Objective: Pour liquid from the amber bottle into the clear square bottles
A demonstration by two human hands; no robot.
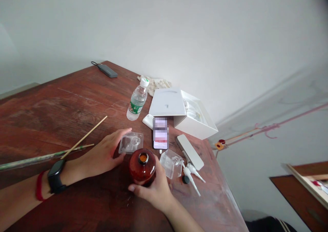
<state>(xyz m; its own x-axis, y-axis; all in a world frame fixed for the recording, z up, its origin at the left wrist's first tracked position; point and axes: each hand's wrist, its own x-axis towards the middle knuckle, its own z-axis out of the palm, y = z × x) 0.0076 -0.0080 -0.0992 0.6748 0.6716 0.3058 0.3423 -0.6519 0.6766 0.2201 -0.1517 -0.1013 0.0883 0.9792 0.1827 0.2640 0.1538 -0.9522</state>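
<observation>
An open-necked amber bottle (pixel 139 170) stands on the table near its front, its cap off. My right hand (pixel 156 189) is wrapped round the bottle's side, thumb across the front. To the left, my left hand (pixel 110 148) grips a clear plastic tray (pixel 132 142) with a round hollow, its thumb and fingers on the left side. A similar clear plastic tray (pixel 171 163) lies just right of the bottle. Beyond it are white pump heads (pixel 191 175) and a small black cap (pixel 186 179).
A phone (pixel 160 134) leans by an open white box (pixel 196 119). A water bottle (pixel 137 100) stands behind, and a grey slab (pixel 189 151) lies right. Wooden sticks (pixel 84 136) lie left, a dark grey device (pixel 107 70) far back. The dark wooden table (pixel 64 112) meets the wall.
</observation>
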